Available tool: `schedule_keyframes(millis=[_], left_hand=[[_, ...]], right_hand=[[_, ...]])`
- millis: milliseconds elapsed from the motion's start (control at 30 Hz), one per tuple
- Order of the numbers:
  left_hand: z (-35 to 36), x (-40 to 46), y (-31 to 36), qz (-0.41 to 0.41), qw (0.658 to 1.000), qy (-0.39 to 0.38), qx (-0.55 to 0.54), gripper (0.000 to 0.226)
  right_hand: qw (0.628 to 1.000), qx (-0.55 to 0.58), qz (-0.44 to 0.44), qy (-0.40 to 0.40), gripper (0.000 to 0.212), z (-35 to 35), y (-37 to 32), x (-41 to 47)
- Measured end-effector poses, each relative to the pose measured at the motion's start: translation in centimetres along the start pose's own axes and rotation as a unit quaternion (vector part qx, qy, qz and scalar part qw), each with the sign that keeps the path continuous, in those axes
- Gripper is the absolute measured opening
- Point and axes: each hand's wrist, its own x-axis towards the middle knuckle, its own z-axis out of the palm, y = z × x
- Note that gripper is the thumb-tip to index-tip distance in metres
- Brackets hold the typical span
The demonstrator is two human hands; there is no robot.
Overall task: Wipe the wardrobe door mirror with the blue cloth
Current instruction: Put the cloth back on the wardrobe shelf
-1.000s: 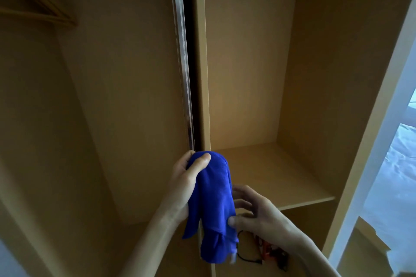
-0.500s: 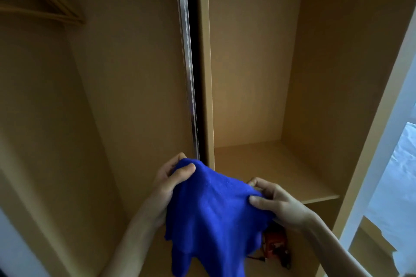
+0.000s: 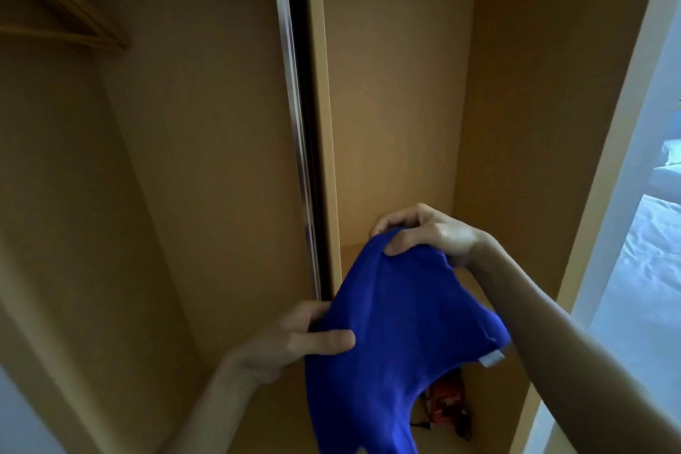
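The right hand [image 3: 427,232] pinches the top corner of the blue cloth [image 3: 398,335] between thumb and curled fingers; the left hand [image 3: 294,339], at about eight o'clock from it, grips the cloth's left edge, thumb laid across the fabric. The cloth hangs spread between them, a white tag [image 3: 492,359] at four o'clock. Behind stands the wardrobe door edge [image 3: 298,122], with a wooden hanger [image 3: 62,11] toward ten o'clock
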Motion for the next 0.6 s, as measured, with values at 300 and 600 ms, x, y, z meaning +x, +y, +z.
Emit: schedule_keyframes(millis=[300,600], left_hand=[[1.0,2.9,-2.3,0.090,0.971,0.101,-0.195,0.058],[0.7,5.8,-3.2,0.114,0.952,0.088,-0.269,0.054]], right_hand=[[0.981,0.115,0.041,0.150,0.018,2.9,9.2,0.5],[0.926,0.229,0.164,0.251,0.062,6.6,16.6,-4.9]])
